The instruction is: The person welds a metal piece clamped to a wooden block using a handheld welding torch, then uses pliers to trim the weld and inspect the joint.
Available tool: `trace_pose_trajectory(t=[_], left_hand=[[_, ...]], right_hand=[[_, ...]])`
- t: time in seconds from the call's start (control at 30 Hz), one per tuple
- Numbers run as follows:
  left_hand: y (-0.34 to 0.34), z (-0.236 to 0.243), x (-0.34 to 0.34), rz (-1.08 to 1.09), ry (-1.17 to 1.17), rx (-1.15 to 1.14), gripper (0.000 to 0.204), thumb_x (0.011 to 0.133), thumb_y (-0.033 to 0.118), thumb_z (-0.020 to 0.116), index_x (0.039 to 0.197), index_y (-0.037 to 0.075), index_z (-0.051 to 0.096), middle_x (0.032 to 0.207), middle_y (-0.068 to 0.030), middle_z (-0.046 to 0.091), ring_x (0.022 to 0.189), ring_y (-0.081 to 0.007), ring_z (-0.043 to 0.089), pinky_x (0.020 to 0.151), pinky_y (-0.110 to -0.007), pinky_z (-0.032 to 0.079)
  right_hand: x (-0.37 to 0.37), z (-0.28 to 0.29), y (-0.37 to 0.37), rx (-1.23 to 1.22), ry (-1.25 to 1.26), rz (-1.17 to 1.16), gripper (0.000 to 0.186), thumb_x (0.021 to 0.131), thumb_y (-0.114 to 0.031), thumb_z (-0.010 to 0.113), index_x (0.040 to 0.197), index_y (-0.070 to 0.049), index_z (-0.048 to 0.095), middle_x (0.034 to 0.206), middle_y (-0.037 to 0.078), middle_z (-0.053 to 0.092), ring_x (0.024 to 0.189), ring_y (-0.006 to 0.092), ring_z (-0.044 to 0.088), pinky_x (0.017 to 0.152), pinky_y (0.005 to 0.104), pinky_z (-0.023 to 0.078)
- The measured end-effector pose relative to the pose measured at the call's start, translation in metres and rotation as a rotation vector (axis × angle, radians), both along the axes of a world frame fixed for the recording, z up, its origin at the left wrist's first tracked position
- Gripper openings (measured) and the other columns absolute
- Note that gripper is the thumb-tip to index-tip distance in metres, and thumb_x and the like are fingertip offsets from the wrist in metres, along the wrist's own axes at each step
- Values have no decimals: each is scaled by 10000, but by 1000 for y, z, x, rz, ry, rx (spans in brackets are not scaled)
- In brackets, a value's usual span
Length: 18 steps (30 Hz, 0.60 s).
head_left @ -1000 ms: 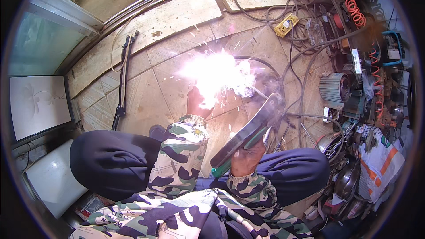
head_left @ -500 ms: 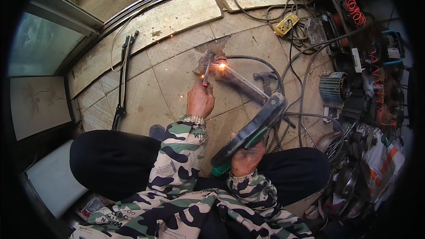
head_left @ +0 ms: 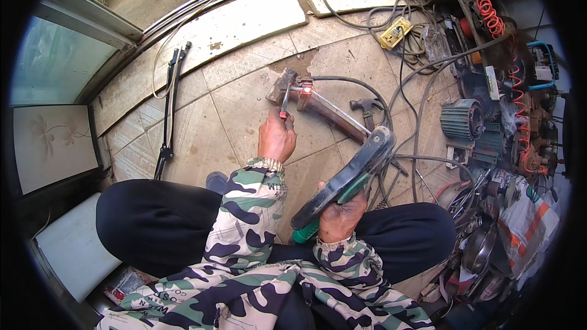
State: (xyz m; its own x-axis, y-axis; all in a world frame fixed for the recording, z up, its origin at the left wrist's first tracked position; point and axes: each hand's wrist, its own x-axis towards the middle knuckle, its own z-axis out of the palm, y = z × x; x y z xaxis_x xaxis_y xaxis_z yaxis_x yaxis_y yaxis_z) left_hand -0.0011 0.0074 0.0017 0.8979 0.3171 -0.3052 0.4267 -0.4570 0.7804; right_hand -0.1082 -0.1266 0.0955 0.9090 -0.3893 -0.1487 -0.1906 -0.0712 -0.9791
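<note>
On the tiled floor lies a heavy rusty metal block (head_left: 280,87) beside a brown metal bar or pipe (head_left: 335,118). My left hand (head_left: 276,138) is closed around a slim metal tool with a reddish handle (head_left: 284,109), its shaft reaching up against the block; its exact kind is unclear. My right hand (head_left: 342,215) grips a black-and-green welding electrode holder (head_left: 342,178). From its far end a thin welding rod (head_left: 340,110) slants to the joint by the block, where a small spot glows (head_left: 307,90).
A hammer (head_left: 367,109) lies right of the bar. Cables and a yellow socket box (head_left: 395,33) spread at the far right. A black folding stand (head_left: 170,104) lies left. A finned motor (head_left: 461,120), tools and bags crowd the right. My knees flank both hands.
The bright orange arc has shrunk to a small glow. Flying sparks are gone, and the picture is lighter. Both hands stay nearly where they were.
</note>
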Motion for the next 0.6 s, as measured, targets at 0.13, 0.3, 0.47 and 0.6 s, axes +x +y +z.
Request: trace_pose_trajectory(t=[0.13, 0.3, 0.47, 0.6], left_hand=[[-14, -2, 3, -56, 15, -18, 181, 950, 136, 597, 993, -35, 556, 866, -309, 676, 865, -504, 660, 750, -541, 502], [-3, 0, 1, -30, 5, 5, 199, 949, 145, 603, 963, -43, 539, 850, -314, 670, 853, -514, 652, 740, -551, 495], [-8, 0, 3, -43, 9, 5, 198, 950, 151, 597, 961, -41, 549, 852, -304, 673, 854, -506, 655, 737, -542, 501], [-1, -8, 1, -183, 31, 29, 211, 951, 201, 596, 1045, 13, 609, 944, -260, 677, 877, -449, 657, 756, -506, 509]], right_hand=[[-2, -4, -8, -63, 22, -33, 259, 830, -152, 784, 937, -9, 597, 808, -2, 613, 724, 104, 565, 681, 266, 471], [0, -1, -1, 1, 24, -18, 278, 834, -181, 789, 936, -11, 595, 804, -6, 609, 721, 104, 565, 687, 264, 471], [0, 0, -3, -8, 5, -19, 315, 837, -232, 792, 942, -13, 591, 812, -11, 604, 728, 98, 565, 692, 258, 470], [-1, -3, -5, 50, -32, -4, 316, 829, -217, 799, 957, -16, 591, 832, -19, 601, 737, 94, 562, 696, 255, 468]])
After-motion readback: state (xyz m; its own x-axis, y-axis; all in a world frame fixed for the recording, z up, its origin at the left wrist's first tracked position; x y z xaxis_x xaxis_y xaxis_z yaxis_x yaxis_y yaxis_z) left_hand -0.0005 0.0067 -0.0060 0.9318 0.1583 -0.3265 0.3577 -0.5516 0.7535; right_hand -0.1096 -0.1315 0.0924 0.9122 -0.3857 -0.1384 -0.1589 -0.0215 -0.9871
